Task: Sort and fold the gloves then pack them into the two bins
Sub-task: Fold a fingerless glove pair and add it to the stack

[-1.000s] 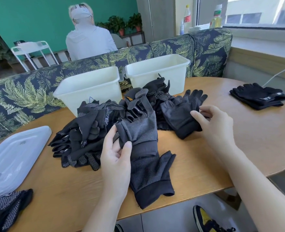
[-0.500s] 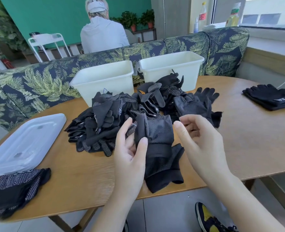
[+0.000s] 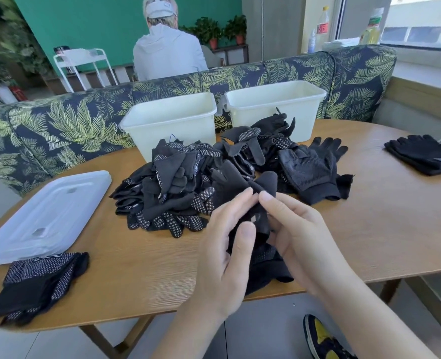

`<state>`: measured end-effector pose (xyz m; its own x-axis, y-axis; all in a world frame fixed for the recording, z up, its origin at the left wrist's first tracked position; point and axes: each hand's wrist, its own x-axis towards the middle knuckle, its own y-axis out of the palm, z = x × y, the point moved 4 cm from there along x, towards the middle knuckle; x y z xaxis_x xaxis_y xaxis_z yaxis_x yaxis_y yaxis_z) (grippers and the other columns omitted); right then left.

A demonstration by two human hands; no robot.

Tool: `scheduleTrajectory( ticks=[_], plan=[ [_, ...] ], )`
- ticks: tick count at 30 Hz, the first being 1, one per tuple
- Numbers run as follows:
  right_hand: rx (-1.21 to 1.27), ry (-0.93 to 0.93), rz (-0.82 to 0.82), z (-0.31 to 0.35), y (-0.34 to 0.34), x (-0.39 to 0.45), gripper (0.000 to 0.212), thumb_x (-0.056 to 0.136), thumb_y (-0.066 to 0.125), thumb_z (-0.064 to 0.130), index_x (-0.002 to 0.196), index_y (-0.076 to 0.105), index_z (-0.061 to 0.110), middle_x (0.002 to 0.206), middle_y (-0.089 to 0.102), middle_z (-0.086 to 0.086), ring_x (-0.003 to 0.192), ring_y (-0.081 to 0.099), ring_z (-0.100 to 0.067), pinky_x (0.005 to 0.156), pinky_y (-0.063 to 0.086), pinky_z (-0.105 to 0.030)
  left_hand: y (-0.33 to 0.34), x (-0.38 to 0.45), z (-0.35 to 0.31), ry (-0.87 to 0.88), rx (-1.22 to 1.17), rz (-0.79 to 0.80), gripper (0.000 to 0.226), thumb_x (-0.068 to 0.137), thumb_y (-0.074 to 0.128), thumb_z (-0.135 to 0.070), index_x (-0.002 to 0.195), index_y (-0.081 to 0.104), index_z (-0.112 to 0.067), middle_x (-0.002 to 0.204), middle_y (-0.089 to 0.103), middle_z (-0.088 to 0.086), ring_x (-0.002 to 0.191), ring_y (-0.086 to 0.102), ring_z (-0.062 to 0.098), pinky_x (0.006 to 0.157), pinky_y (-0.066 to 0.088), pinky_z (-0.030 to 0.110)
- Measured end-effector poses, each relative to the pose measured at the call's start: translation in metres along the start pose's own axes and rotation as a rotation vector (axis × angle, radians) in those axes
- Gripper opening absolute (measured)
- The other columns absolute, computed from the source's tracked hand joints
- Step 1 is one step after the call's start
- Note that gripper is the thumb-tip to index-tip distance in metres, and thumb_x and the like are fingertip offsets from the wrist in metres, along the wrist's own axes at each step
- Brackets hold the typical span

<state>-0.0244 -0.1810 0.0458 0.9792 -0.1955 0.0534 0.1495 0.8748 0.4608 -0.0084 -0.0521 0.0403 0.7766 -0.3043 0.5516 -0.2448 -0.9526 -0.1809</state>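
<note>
We hold one black glove [image 3: 259, 224] between both hands at the desk's [image 3: 136, 275] near edge: left hand [image 3: 224, 257] and right hand [image 3: 302, 242] pinch it, fingertips nearly meeting. The glove pile [image 3: 214, 182] lies just beyond, before two white bins [image 3: 170, 120].

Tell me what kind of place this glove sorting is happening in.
Probably a café or lounge-style seating area, not a workshop: a leaf-print upholstered bench backs a round wooden table, and potted plants stand against a green wall.
</note>
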Motion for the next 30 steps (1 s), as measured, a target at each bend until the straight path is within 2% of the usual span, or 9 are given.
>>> scheduleTrajectory(
  ticks=[5,9,12,15,18,22,25,27,30],
  plan=[
    [0.168,0.112,-0.012,-0.007,-0.009,0.004,0.026,0.101,0.056,0.012,0.119,0.068,-0.003,0.118,0.07,-0.028,0.106,0.063,-0.041,0.101,0.049,-0.055,-0.007,0.001,0.01,-0.069,0.026,-0.141,0.034,0.103,0.055,-0.026,0.137,0.06,-0.027,0.138,0.063,-0.012,0.135,0.054,0.013,0.111,0.046,0.04],
    [0.274,0.135,0.044,-0.005,-0.01,0.008,0.027,0.099,0.054,0.011,0.12,0.069,0.0,0.117,0.072,-0.025,0.098,0.073,-0.03,0.083,0.063,-0.04,-0.015,-0.002,0.015,-0.11,0.128,-0.3,0.029,0.095,0.066,-0.036,0.123,0.067,-0.041,0.125,0.061,-0.015,0.122,0.058,0.018,0.1,0.049,0.031],
    [0.3,0.176,0.094,-0.003,-0.01,0.009,0.027,0.098,0.056,0.017,0.115,0.074,0.007,0.122,0.072,-0.02,0.101,0.074,-0.026,0.082,0.063,-0.035,-0.015,-0.002,0.02,-0.302,-0.035,-0.245,0.028,0.091,0.072,-0.044,0.119,0.069,-0.049,0.131,0.061,-0.014,0.121,0.06,0.013,0.1,0.048,0.028],
    [0.331,0.21,0.107,-0.003,-0.012,0.009,0.028,0.096,0.055,0.019,0.107,0.079,0.01,0.12,0.073,-0.017,0.101,0.074,-0.025,0.09,0.06,-0.036,-0.008,0.001,0.024,-0.504,-0.424,-0.114,0.034,0.092,0.074,-0.031,0.125,0.071,-0.03,0.133,0.069,0.002,0.126,0.063,0.023,0.105,0.052,0.043],
    [0.296,0.248,0.105,-0.006,-0.015,0.009,0.031,0.098,0.054,0.021,0.115,0.077,0.008,0.122,0.071,-0.018,0.102,0.073,-0.026,0.094,0.057,-0.038,-0.004,0.005,0.022,-0.559,-0.641,-0.085,0.039,0.086,0.067,-0.013,0.125,0.07,-0.012,0.124,0.072,0.013,0.118,0.068,0.028,0.092,0.059,0.035],
    [0.132,0.274,0.066,-0.007,-0.021,0.006,0.037,0.102,0.051,0.031,0.121,0.075,0.01,0.124,0.072,-0.015,0.116,0.069,-0.031,0.103,0.052,-0.047,-0.011,0.008,0.032,-0.503,-0.506,-0.162,0.041,0.082,0.076,-0.003,0.121,0.074,-0.014,0.123,0.074,0.005,0.122,0.066,0.021,0.108,0.05,0.042],
    [-0.126,0.201,0.064,-0.002,-0.027,0.004,0.029,0.098,0.061,0.021,0.124,0.069,0.012,0.119,0.074,-0.012,0.109,0.072,-0.03,0.091,0.058,-0.046,-0.013,0.008,0.03,-0.428,-0.28,-0.16,0.041,0.091,0.071,0.004,0.124,0.071,-0.019,0.118,0.075,-0.012,0.116,0.066,0.0,0.092,0.051,0.012],
    [-0.247,0.184,0.043,0.001,-0.034,0.004,0.028,0.093,0.068,0.012,0.121,0.07,0.011,0.115,0.076,-0.012,0.104,0.074,-0.031,0.089,0.06,-0.048,-0.016,0.008,0.03,-0.394,-0.18,-0.173,0.041,0.092,0.069,0.002,0.124,0.071,-0.023,0.123,0.072,-0.015,0.121,0.061,-0.005,0.092,0.045,0.005],
    [-0.356,0.19,0.0,0.001,-0.043,0.006,0.027,0.089,0.073,0.006,0.115,0.071,0.006,0.111,0.076,-0.014,0.101,0.074,-0.034,0.095,0.056,-0.058,-0.019,0.008,0.036,-0.371,-0.071,-0.164,0.039,0.093,0.073,-0.011,0.122,0.071,-0.036,0.141,0.061,-0.014,0.135,0.05,-0.002,0.115,0.04,0.025]
  ],
)
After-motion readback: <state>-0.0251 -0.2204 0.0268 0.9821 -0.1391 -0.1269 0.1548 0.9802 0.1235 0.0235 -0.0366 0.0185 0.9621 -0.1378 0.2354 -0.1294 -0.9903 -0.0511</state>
